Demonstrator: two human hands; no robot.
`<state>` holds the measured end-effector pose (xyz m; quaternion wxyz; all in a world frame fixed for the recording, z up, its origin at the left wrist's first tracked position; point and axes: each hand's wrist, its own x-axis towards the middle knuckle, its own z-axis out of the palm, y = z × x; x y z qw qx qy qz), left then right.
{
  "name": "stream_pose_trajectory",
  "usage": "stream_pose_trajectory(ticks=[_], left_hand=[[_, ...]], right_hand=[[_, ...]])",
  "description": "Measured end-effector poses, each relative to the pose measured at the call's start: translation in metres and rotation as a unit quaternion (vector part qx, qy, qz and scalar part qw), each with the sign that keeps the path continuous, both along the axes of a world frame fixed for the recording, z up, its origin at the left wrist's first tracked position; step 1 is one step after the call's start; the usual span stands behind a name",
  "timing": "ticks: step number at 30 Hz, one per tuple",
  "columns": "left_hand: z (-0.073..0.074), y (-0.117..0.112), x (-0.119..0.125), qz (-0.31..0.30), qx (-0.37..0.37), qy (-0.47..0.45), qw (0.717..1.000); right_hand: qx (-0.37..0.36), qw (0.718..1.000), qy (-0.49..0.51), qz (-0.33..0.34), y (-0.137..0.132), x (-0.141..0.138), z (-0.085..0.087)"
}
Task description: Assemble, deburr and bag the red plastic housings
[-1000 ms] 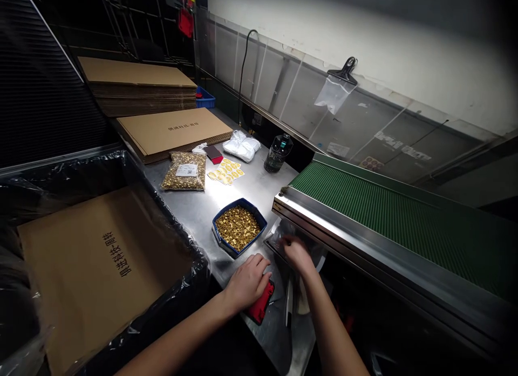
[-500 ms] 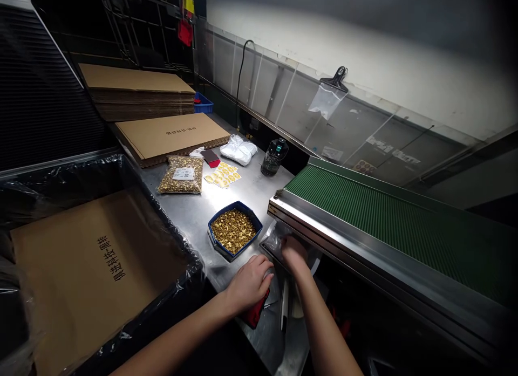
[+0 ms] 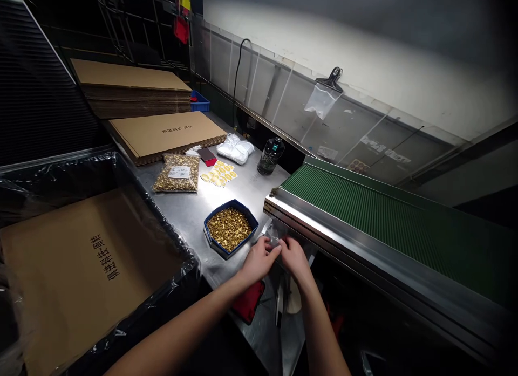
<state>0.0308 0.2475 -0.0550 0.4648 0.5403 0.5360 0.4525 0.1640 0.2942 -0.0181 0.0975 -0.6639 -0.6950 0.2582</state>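
Observation:
My left hand (image 3: pixel 259 258) and my right hand (image 3: pixel 294 258) meet at the table's right edge, just below the end of the green belt. Between their fingertips is a small clear plastic bag (image 3: pixel 272 233), pinched from both sides. Left of my hands sits a blue tray (image 3: pixel 208 239) full of small gold-coloured metal pieces (image 3: pixel 229 228). Under my left forearm lies a red object (image 3: pixel 248 303), partly covered. A long tool with a pale edge (image 3: pixel 279 300) rests below my hands; its kind is unclear.
A ribbed green conveyor (image 3: pixel 348 200) runs along the right. At left stands a bin lined with black plastic (image 3: pixel 154 209), cardboard inside. Farther back are a filled bag (image 3: pixel 177 173), sticker sheets (image 3: pixel 219 174), a white packet (image 3: pixel 235 149), a dark bottle (image 3: pixel 270 157) and stacked cardboard (image 3: pixel 168 132).
My left hand has moved up and right from above the red object to meet my right hand. Both now pinch the clear bag. The view has shifted slightly.

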Motion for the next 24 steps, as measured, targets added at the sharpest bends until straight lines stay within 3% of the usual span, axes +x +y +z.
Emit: stream_pose_trajectory(ticks=[6,10,13,16,21,24], left_hand=[[0.005,-0.011,-0.013,-0.024,-0.011,-0.082,0.996],[0.011,-0.023,-0.018,0.0,-0.013,-0.104,0.994],[0.014,-0.027,-0.012,-0.015,-0.017,-0.132,0.991],[0.015,-0.027,-0.007,-0.047,-0.028,-0.155,0.986],[0.015,-0.025,-0.017,-0.006,-0.053,-0.147,0.988],[0.02,-0.032,-0.021,-0.029,-0.059,-0.11,0.992]], right_hand=[[-0.014,0.989,0.147,-0.01,-0.038,0.023,-0.001],[0.011,0.98,0.19,-0.05,-0.058,0.032,0.001],[0.006,0.976,0.214,-0.032,-0.069,0.027,0.004],[0.001,0.98,0.196,-0.027,-0.075,0.022,0.01],[0.041,0.988,0.092,-0.114,-0.083,0.03,0.027],[0.057,0.988,0.062,-0.129,-0.09,0.029,0.037]])
